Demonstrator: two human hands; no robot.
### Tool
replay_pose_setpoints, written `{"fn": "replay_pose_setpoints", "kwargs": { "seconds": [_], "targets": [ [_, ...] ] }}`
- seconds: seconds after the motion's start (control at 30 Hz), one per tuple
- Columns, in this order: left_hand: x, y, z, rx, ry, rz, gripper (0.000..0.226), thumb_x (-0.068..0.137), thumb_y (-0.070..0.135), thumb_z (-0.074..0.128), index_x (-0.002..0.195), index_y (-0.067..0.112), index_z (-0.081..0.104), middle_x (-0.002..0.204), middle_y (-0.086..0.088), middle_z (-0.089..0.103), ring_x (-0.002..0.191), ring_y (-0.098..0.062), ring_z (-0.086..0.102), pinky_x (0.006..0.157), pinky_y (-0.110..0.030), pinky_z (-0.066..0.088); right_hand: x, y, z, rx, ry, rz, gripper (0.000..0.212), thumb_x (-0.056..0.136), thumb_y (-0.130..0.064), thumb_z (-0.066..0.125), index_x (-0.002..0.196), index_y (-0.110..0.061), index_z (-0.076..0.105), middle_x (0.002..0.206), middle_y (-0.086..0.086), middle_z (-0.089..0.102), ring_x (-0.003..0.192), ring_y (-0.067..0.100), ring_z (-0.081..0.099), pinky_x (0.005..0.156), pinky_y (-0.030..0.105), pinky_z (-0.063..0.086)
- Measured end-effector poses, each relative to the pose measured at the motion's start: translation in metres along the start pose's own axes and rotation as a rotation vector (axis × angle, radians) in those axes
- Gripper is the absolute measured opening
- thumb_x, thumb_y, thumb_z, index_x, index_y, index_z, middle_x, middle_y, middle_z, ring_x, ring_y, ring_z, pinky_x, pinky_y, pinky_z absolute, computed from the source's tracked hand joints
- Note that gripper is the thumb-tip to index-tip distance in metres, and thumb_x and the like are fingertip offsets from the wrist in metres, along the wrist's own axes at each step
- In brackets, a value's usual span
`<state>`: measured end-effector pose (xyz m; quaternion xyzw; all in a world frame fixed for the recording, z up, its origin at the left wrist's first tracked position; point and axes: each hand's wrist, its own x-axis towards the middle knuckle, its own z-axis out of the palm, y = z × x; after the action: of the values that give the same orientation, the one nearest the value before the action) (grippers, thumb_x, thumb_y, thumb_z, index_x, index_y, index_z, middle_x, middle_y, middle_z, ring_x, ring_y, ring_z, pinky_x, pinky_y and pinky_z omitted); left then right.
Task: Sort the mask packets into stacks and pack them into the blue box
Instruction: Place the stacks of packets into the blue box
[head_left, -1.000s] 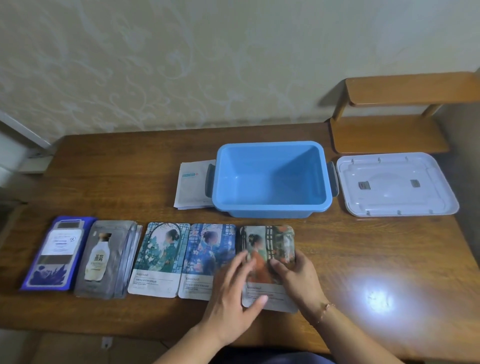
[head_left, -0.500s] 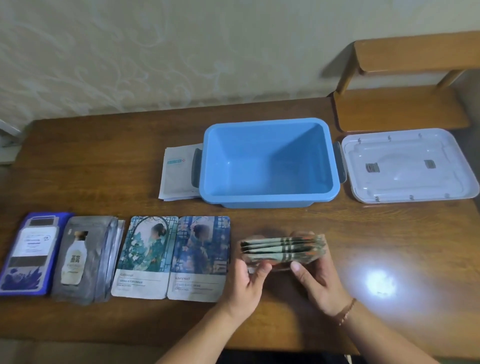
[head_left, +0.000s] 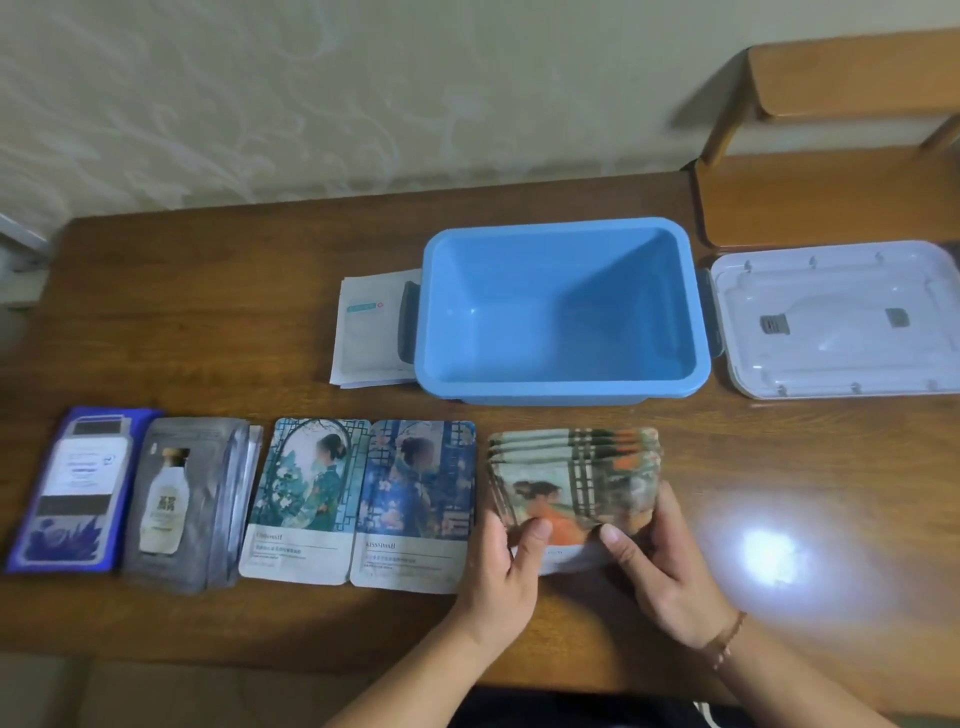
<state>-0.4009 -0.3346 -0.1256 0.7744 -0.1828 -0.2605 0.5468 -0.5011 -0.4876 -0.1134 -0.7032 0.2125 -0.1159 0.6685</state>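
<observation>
We hold the orange stack (head_left: 574, 483) in both hands, lifted and tilted toward us, its top edges fanned. Our left hand (head_left: 501, 577) grips its lower left corner, thumb on the front face; our right hand (head_left: 670, 566) grips the lower right, thumb on the front and fingers curled behind. The stack sits above the near table edge, just right of the blue-green packets (head_left: 363, 504).

The box (head_left: 563, 312) lies straight ahead of the stack, further from us, open and with nothing visible inside. Its long axis runs left to right, and so does the stack's width as we hold it. Both hands are about equally near, so we judge a forward carry with both hands needs no turn. The white packets (head_left: 366, 332) lie left of the box; the lid (head_left: 836, 319) lies right of it
</observation>
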Motion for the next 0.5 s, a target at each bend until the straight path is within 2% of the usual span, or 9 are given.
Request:
{"fn": "replay_pose_setpoints", "kwargs": {
  "seconds": [0.07, 0.1, 0.17, 0.23, 0.3, 0.4, 0.5],
  "targets": [
    [-0.001, 0.025, -0.011, -0.091, -0.020, -0.029, 0.056, 0.081, 0.073, 0.054, 0.113, 0.027, 0.055, 0.109, 0.016, 0.070, 0.107, -0.001, 0.063, 0.089, -0.020, 0.049, -0.002, -0.017, -0.002, 0.174, 0.013, 0.059, 0.027, 0.084, -0.040, 0.070, 0.105, -0.034, 0.056, 0.100, -0.003, 0.067, 0.094, 0.016, 0.063, 0.082, 0.034, 0.052],
    [0.000, 0.041, -0.018, -0.144, -0.045, -0.028, 0.056, 0.080, 0.069, 0.060, 0.110, 0.023, 0.059, 0.105, 0.014, 0.072, 0.102, -0.005, 0.067, 0.085, -0.020, 0.050, -0.001, -0.028, -0.003, 0.239, 0.011, 0.091, 0.034, 0.079, -0.045, 0.074, 0.103, -0.028, 0.058, 0.099, 0.006, 0.067, 0.092, 0.021, 0.063, 0.081, 0.036, 0.052],
    [0.009, 0.075, -0.036, -0.261, -0.114, -0.019, 0.051, 0.076, 0.054, 0.074, 0.106, 0.014, 0.062, 0.099, 0.006, 0.074, 0.092, -0.012, 0.071, 0.075, -0.022, 0.054, 0.006, -0.054, -0.009, 0.312, -0.041, 0.141, 0.034, 0.077, -0.037, 0.078, 0.100, -0.020, 0.060, 0.100, 0.017, 0.067, 0.091, 0.026, 0.063, 0.080, 0.036, 0.053],
    [0.024, 0.103, -0.053, -0.402, -0.137, -0.048, 0.048, 0.072, 0.034, 0.080, 0.110, 0.012, 0.061, 0.101, -0.002, 0.074, 0.094, -0.019, 0.071, 0.074, -0.026, 0.056, 0.018, -0.079, -0.014, 0.357, -0.124, 0.203, 0.025, 0.078, -0.018, 0.071, 0.101, -0.017, 0.062, 0.102, 0.019, 0.068, 0.090, 0.029, 0.066, 0.078, 0.037, 0.056],
    [0.040, 0.125, -0.067, -0.459, -0.101, -0.078, 0.051, 0.068, 0.031, 0.078, 0.114, 0.019, 0.061, 0.106, -0.005, 0.072, 0.099, -0.025, 0.069, 0.076, -0.033, 0.057, 0.031, -0.100, -0.016, 0.377, -0.183, 0.267, 0.031, 0.078, -0.010, 0.067, 0.109, -0.011, 0.059, 0.108, 0.024, 0.068, 0.092, 0.034, 0.068, 0.076, 0.039, 0.057],
    [0.057, 0.141, -0.076, -0.441, -0.020, -0.075, 0.050, 0.065, 0.035, 0.080, 0.110, 0.026, 0.061, 0.105, -0.004, 0.072, 0.100, -0.023, 0.069, 0.078, -0.037, 0.057, 0.047, -0.122, -0.013, 0.389, -0.160, 0.343, 0.044, 0.076, -0.015, 0.070, 0.115, -0.001, 0.054, 0.109, 0.024, 0.069, 0.094, 0.041, 0.069, 0.076, 0.043, 0.058],
    [0.066, 0.146, -0.075, -0.454, 0.121, -0.099, 0.038, 0.077, 0.027, 0.078, 0.111, 0.027, 0.062, 0.107, -0.006, 0.071, 0.097, -0.021, 0.070, 0.077, -0.039, 0.059, 0.048, -0.127, -0.005, 0.544, -0.033, 0.391, 0.054, 0.074, -0.026, 0.074, 0.118, 0.001, 0.058, 0.116, 0.026, 0.066, 0.100, 0.040, 0.067, 0.085, 0.045, 0.052]
  ]
}}
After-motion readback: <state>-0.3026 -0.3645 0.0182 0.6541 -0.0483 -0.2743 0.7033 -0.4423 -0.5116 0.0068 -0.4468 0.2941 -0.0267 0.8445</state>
